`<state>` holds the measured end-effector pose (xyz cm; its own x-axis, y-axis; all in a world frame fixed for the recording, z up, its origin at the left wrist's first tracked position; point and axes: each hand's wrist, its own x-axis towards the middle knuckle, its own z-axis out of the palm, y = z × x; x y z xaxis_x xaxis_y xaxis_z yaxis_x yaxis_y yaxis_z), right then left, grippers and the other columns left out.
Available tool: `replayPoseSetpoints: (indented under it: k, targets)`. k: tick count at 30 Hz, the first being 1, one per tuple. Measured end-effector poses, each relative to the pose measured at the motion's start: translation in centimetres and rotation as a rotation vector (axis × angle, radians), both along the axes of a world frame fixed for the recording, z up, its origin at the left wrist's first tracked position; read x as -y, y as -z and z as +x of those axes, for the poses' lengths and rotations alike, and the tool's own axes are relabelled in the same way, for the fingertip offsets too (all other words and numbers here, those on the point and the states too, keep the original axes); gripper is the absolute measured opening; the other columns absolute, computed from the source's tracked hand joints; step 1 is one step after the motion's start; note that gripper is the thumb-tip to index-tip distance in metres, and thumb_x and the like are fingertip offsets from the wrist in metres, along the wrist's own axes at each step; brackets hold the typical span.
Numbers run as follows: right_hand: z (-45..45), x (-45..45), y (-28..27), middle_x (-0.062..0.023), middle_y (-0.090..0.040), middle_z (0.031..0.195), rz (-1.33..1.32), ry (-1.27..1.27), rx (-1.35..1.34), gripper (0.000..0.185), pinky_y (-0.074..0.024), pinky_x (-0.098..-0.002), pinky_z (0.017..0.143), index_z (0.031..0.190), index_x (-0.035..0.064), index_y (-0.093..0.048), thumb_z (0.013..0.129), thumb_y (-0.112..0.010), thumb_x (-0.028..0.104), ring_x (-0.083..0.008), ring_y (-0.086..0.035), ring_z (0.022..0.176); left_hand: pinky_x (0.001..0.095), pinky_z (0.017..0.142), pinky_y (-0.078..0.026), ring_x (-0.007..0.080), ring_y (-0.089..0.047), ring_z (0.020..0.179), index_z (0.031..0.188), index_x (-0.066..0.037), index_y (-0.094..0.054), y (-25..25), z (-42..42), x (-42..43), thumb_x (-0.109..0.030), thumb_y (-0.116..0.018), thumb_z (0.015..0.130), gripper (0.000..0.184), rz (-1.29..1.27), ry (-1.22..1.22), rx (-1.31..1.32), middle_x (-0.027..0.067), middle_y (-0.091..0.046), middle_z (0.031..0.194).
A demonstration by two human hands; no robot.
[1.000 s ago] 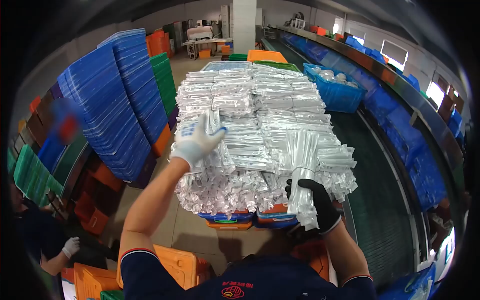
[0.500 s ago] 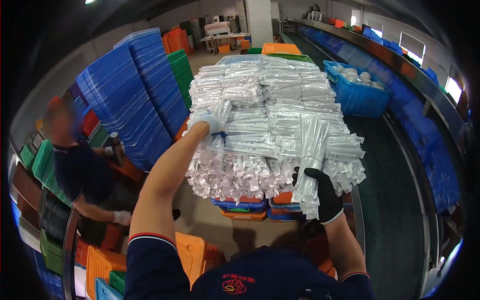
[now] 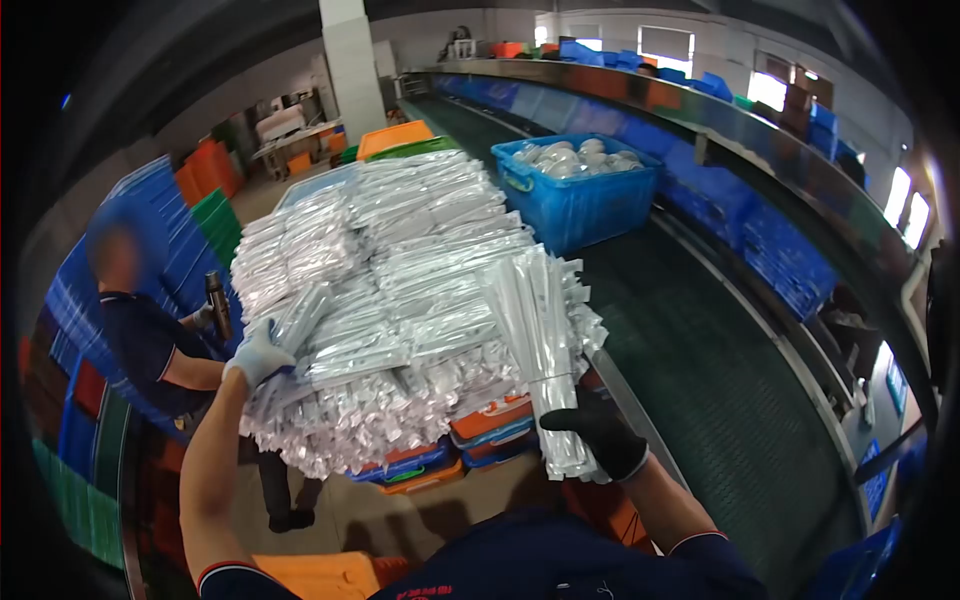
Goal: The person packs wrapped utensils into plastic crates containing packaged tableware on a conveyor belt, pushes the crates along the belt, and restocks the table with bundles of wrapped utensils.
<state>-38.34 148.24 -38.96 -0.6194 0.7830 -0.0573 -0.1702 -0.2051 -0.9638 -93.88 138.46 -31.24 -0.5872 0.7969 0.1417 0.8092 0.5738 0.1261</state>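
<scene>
My right hand (image 3: 603,436), in a black glove, is closed around the lower part of a banded bundle of long, shiny plastic-wrapped packets (image 3: 535,325). That bundle slants upward along the right side of a large pile of similar packets (image 3: 440,270). At the pile's left edge, my left hand (image 3: 260,355), in a white glove, is closed on the near end of another packet bundle (image 3: 303,314). Its fingertips are partly hidden. What exactly the wrappers contain is not clear.
Stacked lidded crates (image 3: 415,468) stand under the pile. A blue bin of round, clear-wrapped items (image 3: 575,190) sits on the dark green conveyor belt (image 3: 700,330) at right. A co-worker (image 3: 150,330) holding a bottle stands at left, near stacked blue crates (image 3: 75,275).
The view has turned right, so the pile appears further left. My left hand is now nearer the pile's left front edge. The right hand still holds its bundle. The co-worker appears more upright.
</scene>
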Motion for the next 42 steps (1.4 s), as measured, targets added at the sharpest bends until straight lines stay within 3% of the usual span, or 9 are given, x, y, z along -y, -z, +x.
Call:
replayPoseSetpoints:
  k: [5,13,17,24,29,33,34,35,42]
  targets:
    - [6.0,0.4,-2.1,-0.0098,-0.069,0.087,-0.261,0.129,-0.086,0.043,-0.0611,-0.0336,0.066,0.124,-0.0015,-0.062,0.087,-0.075,0.018,-0.0194,-0.071,0.073,0.0323,0.098,-0.052,0.0271,-0.064,0.116,0.147,0.003,-0.049,0.1,-2.2,-0.5,-0.019,-0.09,0.06,0.098,0.325,0.235,0.518,0.0203,-0.065,0.131]
    - [9.6,-1.8,-3.2,-0.0095,-0.068,0.081,-0.162,0.385,0.012,0.031,-0.0604,-0.0348,0.063,0.109,-0.0004,-0.064,0.088,-0.072,0.022,-0.022,-0.071,0.069,0.0355,0.108,-0.045,0.0377,-0.057,0.129,0.161,-0.003,-0.027,-8.5,17.5,-7.8,-0.023,-0.08,0.072,0.106,0.039,0.352,0.362,0.0279,-0.056,0.14]
    - [10.4,-3.2,-5.9,-0.0097,-0.069,0.082,-0.175,0.416,0.003,0.033,-0.0598,-0.0351,0.062,0.109,0.0007,-0.065,0.091,-0.072,0.027,-0.0216,-0.07,0.067,0.0376,0.114,-0.04,0.0392,-0.053,0.134,0.16,-0.004,-0.03,-2.1,19.3,-16.0,-0.034,-0.086,0.07,0.11,0.051,0.734,0.236,0.0291,-0.054,0.143]
    - [12.3,-15.0,-12.3,-0.0081,-0.07,0.081,-0.057,0.484,0.163,0.031,-0.0553,-0.0355,0.065,0.109,0.006,-0.067,0.096,-0.068,0.034,-0.0211,-0.067,0.066,0.0419,0.116,-0.038,0.0431,-0.044,0.142,0.158,-0.005,-0.033,2.7,20.8,-19.6,-0.051,-0.08,0.076,0.105,-0.039,0.715,0.232,0.0303,-0.044,0.153]
    - [14.0,-31.4,-11.4,-0.013,-0.07,0.087,1.827,-0.967,0.165,0.029,-0.0548,-0.0409,0.068,0.11,0.006,-0.067,0.094,-0.067,0.03,-0.028,-0.068,0.077,0.0426,0.115,-0.04,0.0444,-0.047,0.14,0.158,-0.007,-0.034,0.6,23.2,-18.0,-0.061,-0.072,0.078,0.104,-0.111,0.582,0.066,0.0342,-0.038,0.156]
    - [19.6,-40.2,-8.2,-0.0226,-0.07,0.094,1.007,0.605,0.792,0.031,-0.0572,-0.0465,0.074,0.112,0.0039,-0.065,0.085,-0.074,0.017,-0.0385,-0.07,0.089,0.0443,0.104,-0.046,0.0427,-0.058,0.124,0.154,-0.004,-0.042,1.5,23.0,-18.1,-0.06,-0.074,0.074,0.103,0.002,0.621,0.029,0.0285,-0.052,0.141]
    - [22.3,-44.3,-5.1,-0.0127,-0.071,0.091,1.427,0.757,0.624,0.034,-0.0576,-0.0397,0.07,0.099,0.0044,-0.071,0.098,-0.062,0.037,-0.0269,-0.071,0.08,0.0442,0.113,-0.041,0.0469,-0.05,0.136,0.156,-0.006,-0.038,0.8,23.4,-18.1,-0.055,-0.076,0.075,0.102,-0.054,0.587,0.055,0.0352,-0.042,0.152]
    - [21.3,-38.9,-7.2,-0.0188,-0.074,0.099,1.336,1.045,0.878,0.025,-0.0562,-0.0458,0.082,0.108,0.0034,-0.071,0.093,-0.059,0.019,-0.0342,-0.072,0.096,0.0442,0.113,-0.041,0.0469,-0.05,0.136,0.156,-0.006,-0.038,1.1,23.3,-18.3,-0.055,-0.076,0.075,0.102,-0.066,0.593,0.04,0.0352,-0.042,0.152]
    - [34.4,-33.9,-5.6,-0.0169,-0.074,0.099,1.35,0.517,1.763,0.023,-0.0533,-0.0486,0.086,0.098,0.0102,-0.077,0.079,-0.064,0.012,-0.0392,-0.069,0.1,0.0486,0.105,-0.046,0.045,-0.057,0.122,0.152,-0.001,-0.042,1.4,24.5,-18.4,-0.046,-0.079,0.075,0.097,0.008,0.566,-0.018,0.0298,-0.053,0.139]
